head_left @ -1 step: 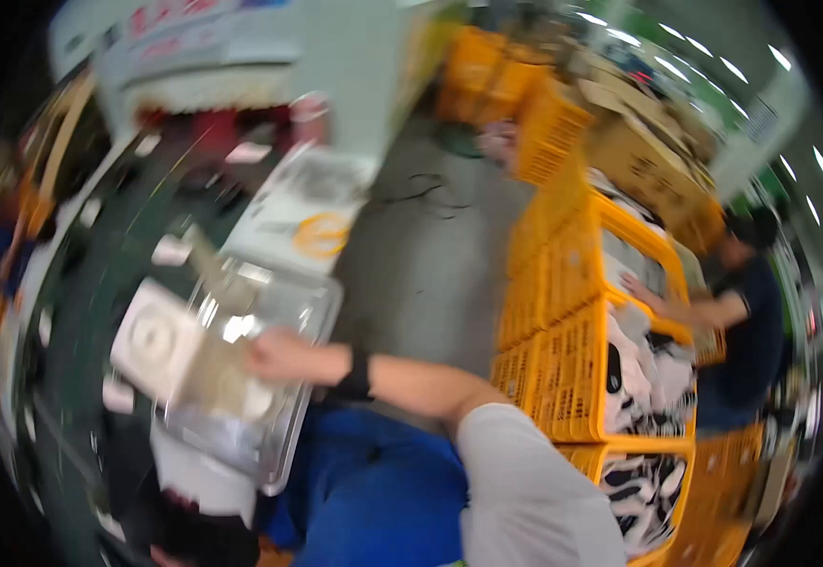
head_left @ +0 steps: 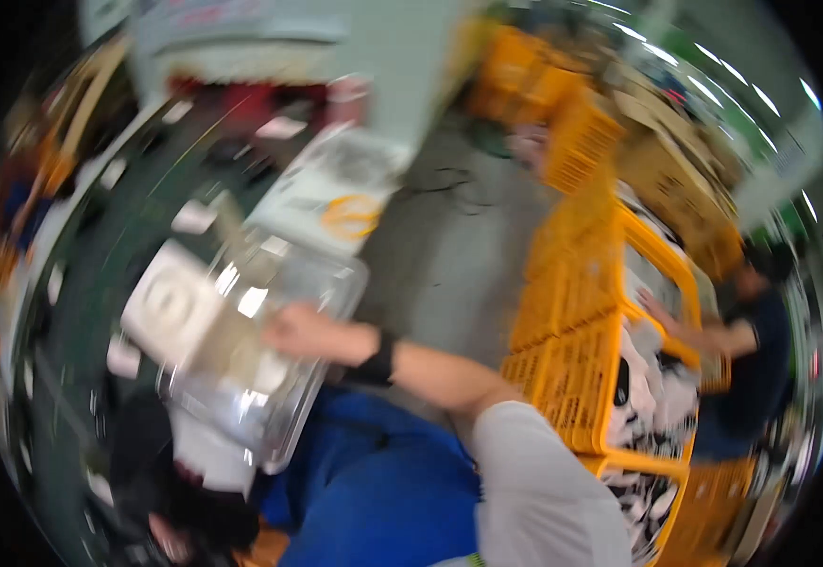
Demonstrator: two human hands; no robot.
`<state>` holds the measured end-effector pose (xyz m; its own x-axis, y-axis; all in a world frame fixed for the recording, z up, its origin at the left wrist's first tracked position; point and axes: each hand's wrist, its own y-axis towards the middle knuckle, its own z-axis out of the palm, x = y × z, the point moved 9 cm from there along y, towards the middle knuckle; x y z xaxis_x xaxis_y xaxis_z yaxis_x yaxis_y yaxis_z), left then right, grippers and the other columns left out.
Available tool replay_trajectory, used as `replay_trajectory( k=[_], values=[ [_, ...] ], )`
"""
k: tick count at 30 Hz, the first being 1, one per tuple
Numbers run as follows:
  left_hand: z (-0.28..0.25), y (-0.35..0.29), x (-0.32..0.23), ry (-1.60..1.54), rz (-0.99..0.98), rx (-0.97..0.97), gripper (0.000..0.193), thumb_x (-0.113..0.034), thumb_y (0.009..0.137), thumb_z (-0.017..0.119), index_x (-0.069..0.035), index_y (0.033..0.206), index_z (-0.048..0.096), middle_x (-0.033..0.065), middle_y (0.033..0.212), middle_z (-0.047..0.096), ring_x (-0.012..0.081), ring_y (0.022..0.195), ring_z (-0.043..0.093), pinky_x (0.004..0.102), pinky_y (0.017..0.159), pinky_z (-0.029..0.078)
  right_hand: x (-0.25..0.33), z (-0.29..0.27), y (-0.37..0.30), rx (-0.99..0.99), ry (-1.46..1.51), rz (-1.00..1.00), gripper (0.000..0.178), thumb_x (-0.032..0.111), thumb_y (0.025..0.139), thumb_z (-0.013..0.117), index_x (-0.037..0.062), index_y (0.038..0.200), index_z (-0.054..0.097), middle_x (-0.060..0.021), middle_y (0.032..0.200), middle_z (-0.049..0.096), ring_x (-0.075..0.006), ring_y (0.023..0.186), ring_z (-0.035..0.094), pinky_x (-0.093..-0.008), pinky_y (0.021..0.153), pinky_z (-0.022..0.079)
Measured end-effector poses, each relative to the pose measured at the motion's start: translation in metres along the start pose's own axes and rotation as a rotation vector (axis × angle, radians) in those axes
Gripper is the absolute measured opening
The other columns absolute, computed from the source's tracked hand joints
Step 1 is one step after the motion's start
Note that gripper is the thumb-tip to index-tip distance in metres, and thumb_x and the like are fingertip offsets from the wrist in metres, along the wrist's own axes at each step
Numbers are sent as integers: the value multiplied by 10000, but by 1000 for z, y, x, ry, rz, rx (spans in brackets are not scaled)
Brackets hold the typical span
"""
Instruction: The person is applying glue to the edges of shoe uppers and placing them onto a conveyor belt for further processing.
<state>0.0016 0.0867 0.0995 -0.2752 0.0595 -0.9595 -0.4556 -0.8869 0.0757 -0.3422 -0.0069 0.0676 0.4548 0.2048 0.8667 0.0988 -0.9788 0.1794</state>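
My right hand [head_left: 306,331], blurred by motion, is over a clear plastic tray [head_left: 341,283]. Its fingers look curled closed; whatever they may hold is hidden. A dark band circles the wrist. Pale, glossy pieces lie in the tray beside the hand, too smeared to name. Left of it, a white square piece with a round ring [head_left: 168,300] overlaps the tray's edge. A beige strip-like thing [head_left: 229,222] sticks out past the far rim. My left hand does not show.
A green conveyor-like surface [head_left: 81,312] runs along the left, scattered with small white pieces. A white package [head_left: 322,194] lies beyond the tray. Stacked orange crates [head_left: 563,359] with black-and-white pieces stand right; a co-worker [head_left: 747,350] reaches into one. Something black [head_left: 171,482] fills the lower left.
The whole scene has shifted rightward in the picture as my head turned slightly. My right hand stays over the tray, and the co-worker's hand remains at the crate.
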Motion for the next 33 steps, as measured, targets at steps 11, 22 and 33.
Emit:
replay_trajectory(
  k=[11, 22, 33],
  values=[
    [105, 68, 54, -148, -500, 295, 833, -307, 577, 814, 19, 1234, 419, 111, 1193, 506, 189, 1072, 488, 325, 948, 364, 19, -66, 26, -2, 858, 182, 233, 227, 874, 551, 6, 860, 627, -4, 676, 575, -35, 547, 478, -165, 482, 374],
    [123, 67, 51, -101, -557, 403, 810, -285, 613, 776, -2, 1264, 385, 90, 1207, 489, 163, 1095, 445, 303, 956, 336, 146, -8, 14, 264, 205, -414, 86, 88, 789, 626, 6, 814, 628, -10, 634, 593, -48, 522, 501, -192, 470, 380],
    [99, 70, 23, 223, -242, 209, 869, -182, 585, 799, -10, 1296, 331, 96, 1238, 460, 172, 1127, 425, 301, 969, 317, 126, -24, 12, -33, 138, -264, 140, 110, 798, 614, -29, 794, 630, -59, 589, 603, -90, 494, 544, -227, 454, 396]
  ],
)
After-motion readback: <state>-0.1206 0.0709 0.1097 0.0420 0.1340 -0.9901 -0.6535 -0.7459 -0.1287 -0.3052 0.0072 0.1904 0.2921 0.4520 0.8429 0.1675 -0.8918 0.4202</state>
